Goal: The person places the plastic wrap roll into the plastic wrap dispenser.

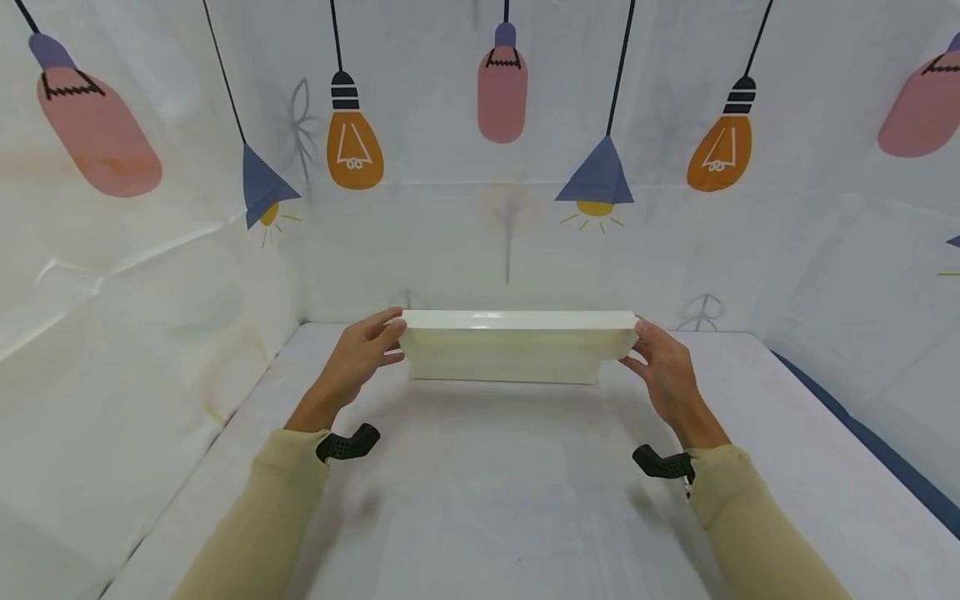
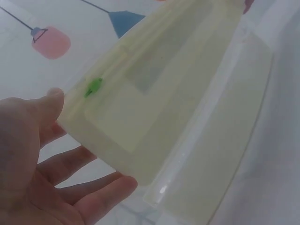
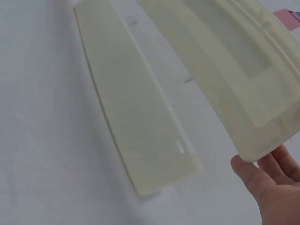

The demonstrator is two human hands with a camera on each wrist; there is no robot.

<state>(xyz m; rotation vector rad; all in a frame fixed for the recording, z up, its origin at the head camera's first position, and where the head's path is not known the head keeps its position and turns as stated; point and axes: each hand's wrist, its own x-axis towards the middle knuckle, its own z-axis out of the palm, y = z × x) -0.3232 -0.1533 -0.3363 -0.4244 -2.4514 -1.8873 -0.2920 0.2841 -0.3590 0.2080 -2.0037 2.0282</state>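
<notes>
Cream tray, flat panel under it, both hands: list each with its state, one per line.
cream plastic tray: lifted off the surface, held at both ends, underside towards the wrist cameras.
flat cream panel: lying flat on the white table, beneath the tray, untouched.
left hand: grips the tray's left end.
right hand: grips the tray's right end.

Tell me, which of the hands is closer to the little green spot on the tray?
Left. The left hand holds the tray at the end with the green spot; the right hand holds the far end.
</notes>
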